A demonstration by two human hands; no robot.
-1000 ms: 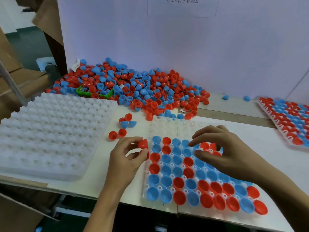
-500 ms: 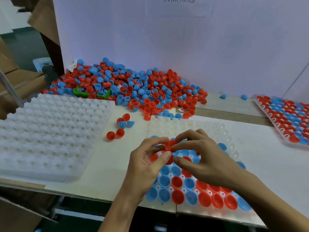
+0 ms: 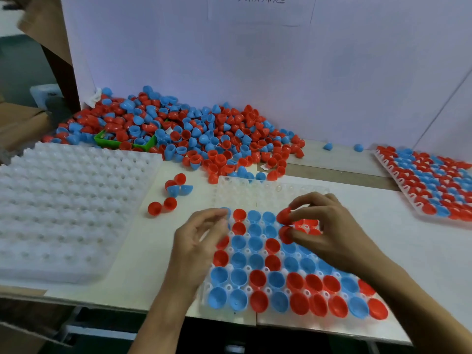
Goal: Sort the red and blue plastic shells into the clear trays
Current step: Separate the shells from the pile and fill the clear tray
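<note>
Both hands are hovering over the clear tray (image 3: pixel 265 194) at the table's (image 3: pixel 421 241) near edge. Right hand (image 3: pixel 329 231) is pinching 2 red shells: the upper shell (image 3: pixel 283 215) between index finger and thumb, the lower shell (image 3: pixel 285 234) pressed under the thumb, both just above the tray's middle rows. Left hand (image 3: pixel 201 238) is hanging beside the tray's left edge with fingers loosely curled and holding nothing visible, well apart from the right. The tray's near rows are sitting full of red and blue shells, open sides up, while its far rows are showing bare pockets. Behind it the loose pile (image 3: pixel 194 134) is spreading along the white backboard (image 3: pixel 255 72), half burying a green bin (image 3: pixel 122 143). A few stray shells (image 3: pixel 169 198) are lying between the tray and the white foam tray (image 3: pixel 66 208) on the left, and a filled tray (image 3: pixel 434 180) is resting at far right. The step in hand looks like seating the held shells. Next, each one is probably needing to be turned cup-up and dropped into a free pocket near the right hand, 1 at a time so they are not nesting together, while the left is likely reaching for more from the strays or the pile.
</note>
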